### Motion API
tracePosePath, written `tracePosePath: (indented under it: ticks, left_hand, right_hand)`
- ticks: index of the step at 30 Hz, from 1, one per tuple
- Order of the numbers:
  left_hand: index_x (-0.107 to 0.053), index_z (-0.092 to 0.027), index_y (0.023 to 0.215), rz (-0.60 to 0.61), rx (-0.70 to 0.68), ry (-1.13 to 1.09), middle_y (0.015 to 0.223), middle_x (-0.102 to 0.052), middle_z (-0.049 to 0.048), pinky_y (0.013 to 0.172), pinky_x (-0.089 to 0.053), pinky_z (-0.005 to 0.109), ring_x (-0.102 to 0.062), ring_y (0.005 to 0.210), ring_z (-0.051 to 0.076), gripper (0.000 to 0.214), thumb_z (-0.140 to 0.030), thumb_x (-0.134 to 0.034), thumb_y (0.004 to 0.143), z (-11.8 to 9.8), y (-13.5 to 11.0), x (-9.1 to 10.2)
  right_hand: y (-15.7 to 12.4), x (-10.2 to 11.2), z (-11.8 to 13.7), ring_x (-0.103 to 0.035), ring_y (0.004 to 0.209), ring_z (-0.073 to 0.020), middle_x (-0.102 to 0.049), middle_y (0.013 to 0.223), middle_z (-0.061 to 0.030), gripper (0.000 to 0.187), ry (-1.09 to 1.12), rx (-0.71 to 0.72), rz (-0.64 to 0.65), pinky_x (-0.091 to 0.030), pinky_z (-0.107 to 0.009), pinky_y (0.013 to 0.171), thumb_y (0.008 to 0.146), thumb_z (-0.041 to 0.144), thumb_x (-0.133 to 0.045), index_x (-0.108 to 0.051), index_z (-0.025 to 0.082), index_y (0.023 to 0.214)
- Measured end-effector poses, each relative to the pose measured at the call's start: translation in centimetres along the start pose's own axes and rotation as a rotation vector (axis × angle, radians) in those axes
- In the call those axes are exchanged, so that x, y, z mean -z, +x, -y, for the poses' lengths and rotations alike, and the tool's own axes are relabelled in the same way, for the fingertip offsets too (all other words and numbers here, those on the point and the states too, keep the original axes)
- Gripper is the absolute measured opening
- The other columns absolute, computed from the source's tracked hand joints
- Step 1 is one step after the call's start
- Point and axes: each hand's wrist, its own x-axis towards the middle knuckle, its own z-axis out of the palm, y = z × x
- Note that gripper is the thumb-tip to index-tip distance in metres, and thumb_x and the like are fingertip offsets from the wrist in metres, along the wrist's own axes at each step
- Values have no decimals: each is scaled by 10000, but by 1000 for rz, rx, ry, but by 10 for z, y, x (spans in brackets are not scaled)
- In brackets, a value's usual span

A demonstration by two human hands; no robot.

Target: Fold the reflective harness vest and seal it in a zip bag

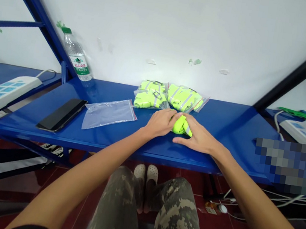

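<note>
Between my two hands lies a folded neon-yellow reflective strap [180, 125] with a grey stripe, on the blue shelf. My left hand [162, 122] is curled over its left side, fingers closed on it. Around its right side, my right hand [199, 135] grips it with the thumb along the near edge; the fingertips of both hands nearly meet at the top. Left of my hands, a flat clear zip bag [109, 114] with a red seal line rests on the shelf. Just beyond my hands are bagged yellow reflective straps [150, 97] and another such bag [183, 98].
A black phone [61, 115] lies at the left of the blue shelf [225, 128]. A water bottle [78, 58] stands by the left post, against the white wall. Power strips sit on both sides, left [8, 92] and right [304, 132]. Cables hang at the lower right.
</note>
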Motion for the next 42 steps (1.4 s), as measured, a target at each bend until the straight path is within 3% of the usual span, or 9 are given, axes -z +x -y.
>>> tracePosePath:
  ticks: [2, 5, 12, 15, 21, 25, 29, 36, 42]
  left_hand:
    - [-652, -181, 867, -15, 55, 21, 867, -700, 78, 729, -448, 312, -656, 821, 206, 551, -463, -219, 1059, -2, 3, 0]
    - [-655, -183, 854, -4, 102, 24, 862, -712, 82, 719, -449, 319, -667, 813, 218, 545, -452, -226, 1058, -3, 3, 0]
    - [-581, -186, 1213, 64, -91, -93, 1229, -666, 94, 978, -465, 359, -626, 1122, 244, 452, -547, -414, 998, 7, -12, 2]
    - [-557, -188, 1242, 102, -131, -118, 1282, -637, 111, 1016, -458, 385, -604, 1164, 264, 508, -592, -520, 935, 11, -15, 4]
    - [-575, -190, 1236, 189, -75, -148, 1259, -649, 118, 1021, -476, 440, -614, 1168, 307, 620, -554, -718, 755, 13, -9, 8]
    - [-557, -189, 1313, 217, -28, -159, 1368, -614, 130, 1091, -440, 454, -586, 1258, 326, 762, -531, -787, 672, 14, -7, 10]
    - [-535, -174, 1367, 152, 32, -211, 1332, -649, 144, 1045, -465, 449, -622, 1213, 335, 897, -702, -747, 674, 9, -11, 13]
    - [-682, -200, 1047, -173, 260, -167, 897, -756, 67, 808, -512, 357, -708, 861, 245, 577, -723, -597, 819, 1, -14, 11]
    - [-686, -187, 1154, -233, 259, -142, 1038, -767, 80, 904, -506, 363, -701, 1005, 263, 573, -670, -591, 860, 9, -6, 6]
  right_hand:
    - [-2, -6, 0, -502, 1320, -387, -542, 1400, -203, 752, -17, 57, -82, -423, -547, 1087, 803, 669, -658, -511, 174, 1349]
    - [-3, -11, 2, -570, 1215, -375, -619, 1272, -191, 626, -17, 8, -158, -457, -548, 1035, 874, 606, -609, -513, 179, 1323]
    - [-8, -9, 6, -514, 1320, -338, -530, 1419, -145, 761, 167, 5, -68, -435, -513, 1092, 788, 591, -728, -428, 237, 1391]
    - [-9, -10, 1, -494, 1350, -323, -518, 1440, -134, 619, 208, 56, -60, -414, -515, 1117, 850, 526, -679, -461, 255, 1362]
    - [-5, -10, -3, -564, 1270, -321, -596, 1367, -122, 579, 84, 71, -60, -463, -514, 1061, 809, 254, -627, -485, 240, 1370]
    - [-1, -9, 0, -615, 1201, -332, -655, 1309, -110, 538, 20, 72, -56, -489, -509, 1014, 789, 241, -610, -559, 236, 1325]
    - [4, -6, 0, -671, 1078, -321, -708, 1213, -108, 477, 87, 16, -90, -516, -450, 927, 788, 284, -618, -621, 209, 1259]
    - [35, -1, 2, -649, 827, -258, -718, 910, -72, 310, 321, -214, -67, -520, -396, 764, 806, 443, -640, -702, 160, 917]
    - [45, -10, -2, -639, 1068, -313, -703, 1117, -111, 436, 383, -308, -101, -501, -505, 960, 763, 508, -718, -709, 180, 1049]
